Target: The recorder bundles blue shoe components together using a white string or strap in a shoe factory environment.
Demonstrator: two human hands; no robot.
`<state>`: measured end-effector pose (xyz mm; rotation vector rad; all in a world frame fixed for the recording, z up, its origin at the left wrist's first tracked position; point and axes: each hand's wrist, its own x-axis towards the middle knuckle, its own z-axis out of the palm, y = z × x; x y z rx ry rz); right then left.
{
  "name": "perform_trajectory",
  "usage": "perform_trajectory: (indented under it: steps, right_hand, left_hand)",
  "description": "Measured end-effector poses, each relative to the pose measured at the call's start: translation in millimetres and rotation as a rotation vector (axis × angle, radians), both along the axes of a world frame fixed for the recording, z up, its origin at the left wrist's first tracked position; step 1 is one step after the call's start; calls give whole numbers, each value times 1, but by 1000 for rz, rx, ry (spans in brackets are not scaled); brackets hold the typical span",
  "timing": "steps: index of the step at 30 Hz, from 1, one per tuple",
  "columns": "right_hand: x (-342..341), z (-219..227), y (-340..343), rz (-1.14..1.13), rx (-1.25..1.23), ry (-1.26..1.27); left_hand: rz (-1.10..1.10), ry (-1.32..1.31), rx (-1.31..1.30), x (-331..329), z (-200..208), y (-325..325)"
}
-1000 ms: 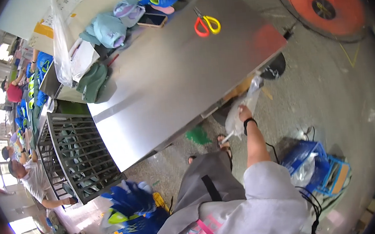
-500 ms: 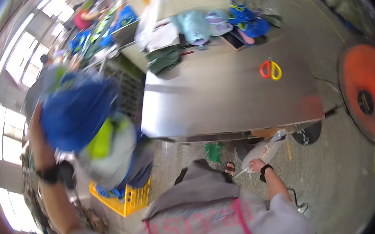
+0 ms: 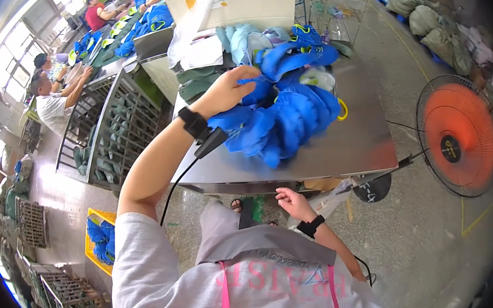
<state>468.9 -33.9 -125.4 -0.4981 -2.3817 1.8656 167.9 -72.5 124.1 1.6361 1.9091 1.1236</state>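
Note:
A loose heap of blue caps (image 3: 291, 120) is spread over the metal table (image 3: 363, 137). At the heap's left, my left hand (image 3: 231, 89) reaches over it with curved, parted fingers. The fingertips are at a blue cap, and I see nothing clasped between them. Below the table's front edge, my right hand (image 3: 296, 204) hangs with loosely bent fingers and holds nothing. A clear plastic bag (image 3: 335, 200) is close beside it. From under the caps' right edge shows the yellow handle of a pair of scissors (image 3: 343, 109); the rest is hidden.
Dark green caps (image 3: 195, 82) and pale blue caps (image 3: 241, 41) line the table's back, before a cardboard box (image 3: 244, 6). A large orange fan (image 3: 459, 139) stands at right. A yellow crate (image 3: 112, 265) with blue caps is at lower left. People work at another table.
The stack of blue caps moved from my raised left hand at the left onto the table, covering most of the scissors. My right hand let go of the plastic bag and moved left.

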Motion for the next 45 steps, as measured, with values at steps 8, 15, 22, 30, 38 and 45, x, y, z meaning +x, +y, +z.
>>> perform_trajectory:
  steps: [8, 15, 22, 30, 38, 45]
  right_hand:
    - [-71, 34, 6, -480, 612, 233]
    - [-137, 37, 56, -835, 401, 202]
    - [-115, 56, 103, -618, 481, -39]
    - [-197, 133, 55, -160, 1070, -389]
    - [-163, 87, 153, -48, 912, -351]
    - [-150, 94, 139, -8, 896, -364]
  left_hand:
    - [308, 486, -199, -123, -157, -25]
    - [-73, -43, -437, -64, -224, -69]
    - [-315, -618, -571, -86, -251, -116]
    - [-112, -1240, -290, -57, -293, -94]
    - [-204, -1731, -232, -59, -299, -65]
    - [93, -2185, -57, -36, -229, -24]
